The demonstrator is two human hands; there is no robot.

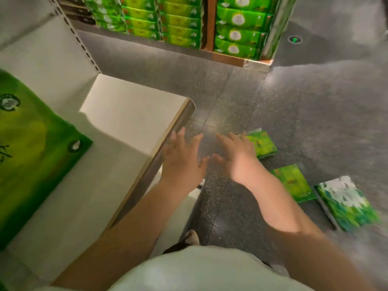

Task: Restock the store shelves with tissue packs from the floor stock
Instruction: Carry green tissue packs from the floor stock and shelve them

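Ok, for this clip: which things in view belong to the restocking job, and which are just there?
Job:
three floor packs
white shelf
shelved pack
left hand and right hand, both empty

Just there:
green stacks on pallet
floor marker

Light falls from above, bright on the white shelf (134,114), where a hard-edged shadow cuts across its near part. A soft glare patch sits on the speckled floor (228,114). Motion blur smears both hands (the left hand (182,158) and right hand (237,154) alike) and the frame's edges. Wide-angle distortion bends the shelf upright (73,32). The lower corners are dim.
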